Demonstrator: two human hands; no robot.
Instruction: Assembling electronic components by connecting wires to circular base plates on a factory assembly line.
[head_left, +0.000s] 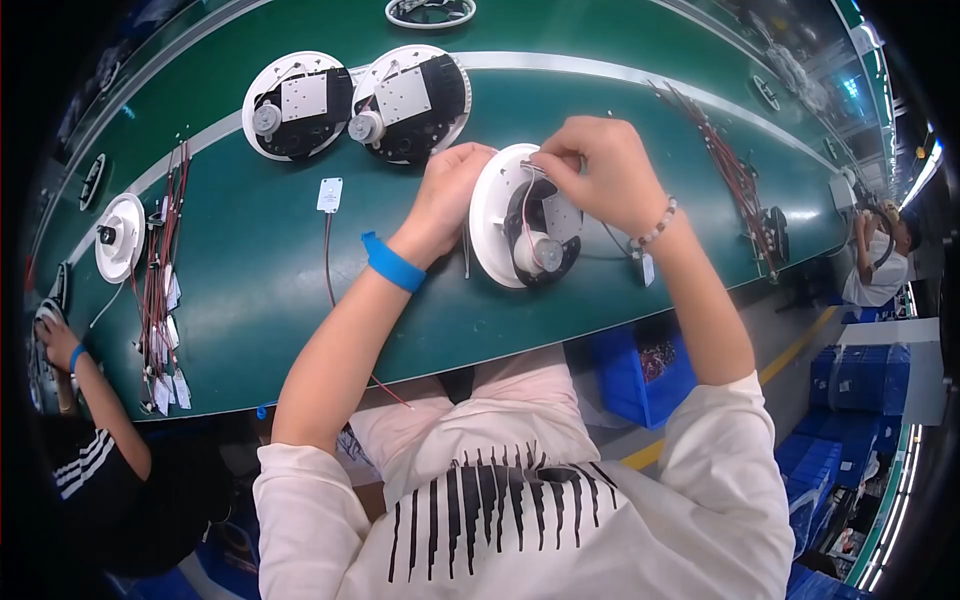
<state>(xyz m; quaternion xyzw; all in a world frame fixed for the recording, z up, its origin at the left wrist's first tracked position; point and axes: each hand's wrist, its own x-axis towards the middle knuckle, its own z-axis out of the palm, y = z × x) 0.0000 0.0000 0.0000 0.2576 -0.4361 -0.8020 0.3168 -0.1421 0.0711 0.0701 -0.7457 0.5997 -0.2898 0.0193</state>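
A round white housing (pixel 492 225) is held up on edge above the green bench, its inner side facing right. A silvery motor (pixel 546 253), a black part and a light metal plate (pixel 562 216) sit inside it. My left hand (pixel 450 195), with a blue wrist band, grips the housing's left rim; its fingertips are partly hidden behind it. Against the upper inner edge my right hand (pixel 603 172), wearing a bead bracelet, pinches a thin wire (pixel 533 167) that runs down toward the motor. A red lead with a white tag plate (pixel 329 195) lies left of my left arm.
Two similar round assemblies (pixel 298 105) lie at the back. Bundles of red wire leads rest at the left (pixel 165 290) and right (pixel 735 180). A smaller white round part (pixel 120 237) is at far left. A blue bin (pixel 640 370) stands below the bench edge. Co-workers sit on both sides.
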